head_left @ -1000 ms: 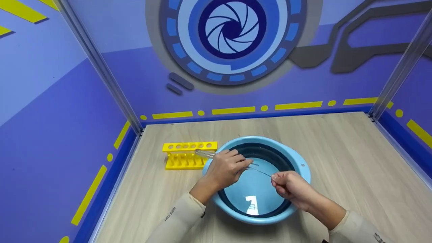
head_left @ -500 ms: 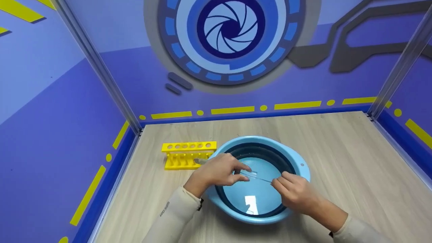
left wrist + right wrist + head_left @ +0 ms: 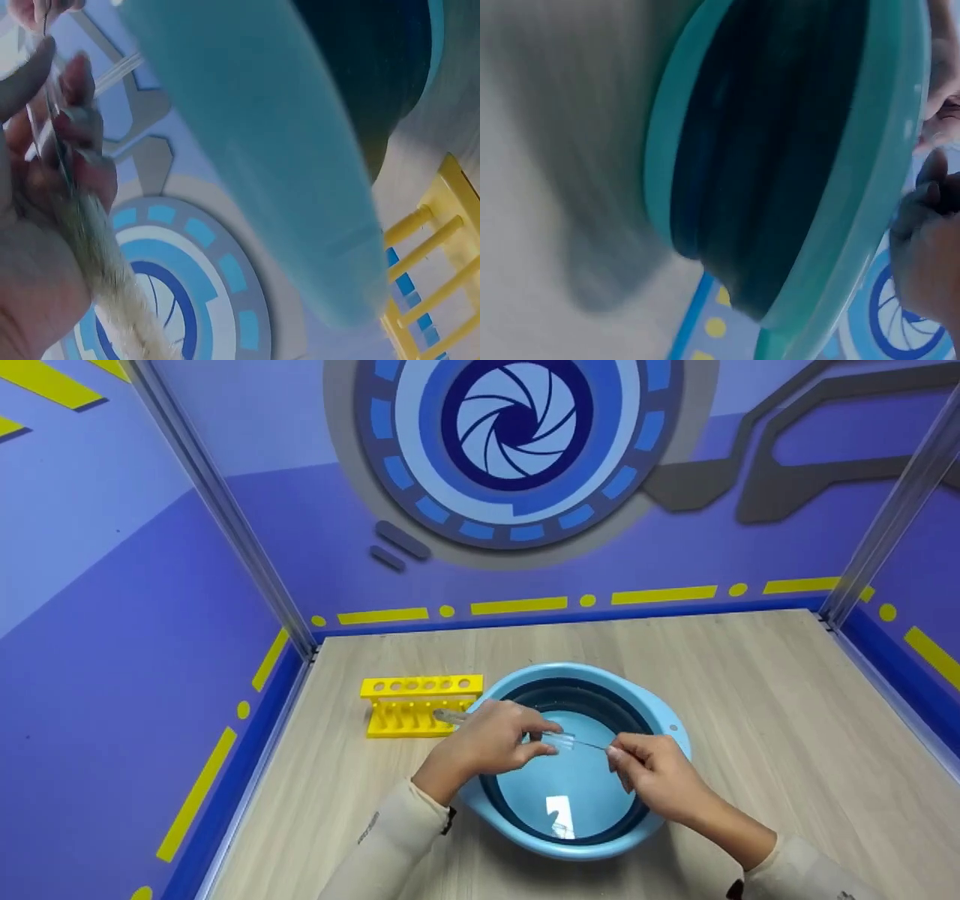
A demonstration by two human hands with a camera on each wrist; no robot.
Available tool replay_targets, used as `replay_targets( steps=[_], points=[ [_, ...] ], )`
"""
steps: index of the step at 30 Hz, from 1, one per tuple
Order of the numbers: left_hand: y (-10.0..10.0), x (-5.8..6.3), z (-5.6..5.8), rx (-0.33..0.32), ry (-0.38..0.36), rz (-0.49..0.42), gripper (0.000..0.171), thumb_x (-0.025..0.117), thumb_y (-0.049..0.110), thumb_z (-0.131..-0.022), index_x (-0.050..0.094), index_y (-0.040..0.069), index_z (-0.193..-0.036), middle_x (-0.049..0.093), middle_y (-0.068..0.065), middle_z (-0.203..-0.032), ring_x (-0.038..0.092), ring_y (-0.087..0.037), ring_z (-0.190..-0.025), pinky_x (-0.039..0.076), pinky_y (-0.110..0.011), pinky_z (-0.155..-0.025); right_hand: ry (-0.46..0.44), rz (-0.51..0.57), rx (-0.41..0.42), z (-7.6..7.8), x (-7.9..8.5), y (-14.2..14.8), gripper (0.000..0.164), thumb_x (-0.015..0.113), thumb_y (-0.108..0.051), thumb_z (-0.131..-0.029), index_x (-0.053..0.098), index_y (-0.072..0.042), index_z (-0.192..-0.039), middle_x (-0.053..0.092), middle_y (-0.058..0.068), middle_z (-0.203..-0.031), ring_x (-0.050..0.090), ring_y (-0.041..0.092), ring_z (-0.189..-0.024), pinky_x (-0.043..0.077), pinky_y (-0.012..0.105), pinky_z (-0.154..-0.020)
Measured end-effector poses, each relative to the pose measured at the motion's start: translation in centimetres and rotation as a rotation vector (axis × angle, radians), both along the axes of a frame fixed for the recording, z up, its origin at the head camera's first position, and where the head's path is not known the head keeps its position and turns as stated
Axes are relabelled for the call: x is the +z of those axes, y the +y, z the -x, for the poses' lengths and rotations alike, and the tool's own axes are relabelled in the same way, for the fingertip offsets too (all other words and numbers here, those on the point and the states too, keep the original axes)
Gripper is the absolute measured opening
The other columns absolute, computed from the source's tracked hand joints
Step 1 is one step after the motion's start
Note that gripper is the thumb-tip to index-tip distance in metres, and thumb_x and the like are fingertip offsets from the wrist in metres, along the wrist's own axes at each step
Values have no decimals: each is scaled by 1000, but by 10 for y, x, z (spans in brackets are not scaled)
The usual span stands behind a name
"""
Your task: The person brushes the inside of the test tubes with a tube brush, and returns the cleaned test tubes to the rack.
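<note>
In the head view my left hand [image 3: 491, 742] holds a clear glass test tube [image 3: 564, 741] over the basin, its fingers and thumb round the tube. The tube's other end sticks out past the hand toward the rack. Inside it, pale bristles of a test tube brush [image 3: 112, 274] show in the left wrist view. My right hand [image 3: 664, 776] pinches the brush's thin wire handle [image 3: 591, 745], which runs out of the tube's mouth. Beneath both hands stands a round light-blue basin [image 3: 570, 851] with dark inner walls and water in it.
A yellow test tube rack [image 3: 420, 731] stands on the wooden table [image 3: 765, 720], just left of the basin. Purple-blue printed panels [image 3: 285, 510] enclose the table at the back and sides.
My right hand has shifted and turned slightly, still pinching the wire. The left hand has rolled a little, its thumb and fingers parting more at the tube's mouth, and the tube's far end sits lower.
</note>
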State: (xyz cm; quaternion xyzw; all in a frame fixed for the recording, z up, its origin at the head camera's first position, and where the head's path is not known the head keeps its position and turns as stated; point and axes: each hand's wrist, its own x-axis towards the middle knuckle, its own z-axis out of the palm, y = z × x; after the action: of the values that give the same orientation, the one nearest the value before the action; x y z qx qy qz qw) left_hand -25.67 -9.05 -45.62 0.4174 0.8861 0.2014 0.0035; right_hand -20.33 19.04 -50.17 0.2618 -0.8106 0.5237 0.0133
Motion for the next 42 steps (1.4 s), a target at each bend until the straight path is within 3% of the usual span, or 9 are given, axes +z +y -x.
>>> replay_targets(
  steps=[6, 11, 15, 22, 26, 29, 32, 38, 42],
  points=[
    [7, -15, -4, 36, 506, 65, 27, 66, 39, -107, 78, 30, -129, 78, 9, -96, 66, -8, -79, 51, -17, -72, -750, 342, 156, -2, 13, 1, 33, 46, -16, -113, 64, -11, -86, 52, -8, -64, 43, 5, -56, 31, 20, -53],
    [9, -20, -3, 54, 687, 63, 23, 66, 35, -107, 79, 30, -125, 78, 10, -96, 70, -9, -85, 55, -20, -77, -766, 326, 78, -5, 13, -5, 33, 46, -16, -113, 65, -11, -87, 53, -7, -65, 46, 7, -57, 34, 19, -54],
    [5, -13, -2, 45, 543, 40, 26, 69, 40, -105, 80, 29, -126, 75, 9, -86, 64, -8, -71, 50, -16, -67, -296, 114, -71, -2, 4, -10, 28, 55, -14, -111, 67, -12, -85, 56, -5, -65, 53, 11, -58, 45, 22, -55],
    [-3, 5, 2, 23, 65, 35, 36, 69, 46, -103, 78, 25, -132, 61, 5, -64, 43, -7, -50, 32, -17, -51, 996, -255, -103, 22, -17, -6, 23, 57, 4, -101, 71, -8, -88, 64, -2, -70, 50, 6, -62, 46, 15, -55],
    [-5, 3, 4, 7, -121, 15, 41, 66, 50, -104, 76, 25, -134, 66, 1, -70, 48, -6, -55, 39, -18, -57, 1235, -306, -89, 32, -16, 0, 33, 46, -3, -107, 73, -5, -88, 66, 2, -70, 50, 12, -60, 47, 20, -51],
    [-1, -2, 4, 15, -100, -22, 41, 65, 50, -105, 77, 24, -133, 78, 1, -87, 54, -4, -64, 45, -16, -64, 1090, -227, -92, 30, -15, 2, 24, 55, 0, -103, 73, -6, -89, 65, 1, -71, 53, 11, -62, 49, 18, -54],
    [5, -8, 4, 42, 77, -51, 36, 67, 48, -105, 78, 25, -131, 83, 5, -99, 62, -5, -70, 49, -12, -68, 801, -94, -100, 22, -13, 0, 21, 64, 8, -97, 70, -10, -87, 61, -2, -68, 53, 5, -59, 46, 14, -54],
    [11, -15, 3, 111, 628, 14, 29, 67, 43, -106, 78, 30, -129, 77, 10, -90, 67, -8, -75, 52, -15, -68, -103, 170, -20, 3, 3, -6, 29, 56, -9, -110, 65, -11, -84, 52, -6, -60, 48, 4, -52, 39, 20, -47],
    [10, -15, 3, 122, 775, 49, 28, 63, 40, -108, 77, 30, -130, 78, 11, -93, 68, -9, -78, 55, -18, -72, -576, 321, 30, 2, 14, -8, 34, 49, -21, -114, 62, -10, -85, 47, -6, -62, 41, 7, -54, 31, 22, -52]
  ],
)
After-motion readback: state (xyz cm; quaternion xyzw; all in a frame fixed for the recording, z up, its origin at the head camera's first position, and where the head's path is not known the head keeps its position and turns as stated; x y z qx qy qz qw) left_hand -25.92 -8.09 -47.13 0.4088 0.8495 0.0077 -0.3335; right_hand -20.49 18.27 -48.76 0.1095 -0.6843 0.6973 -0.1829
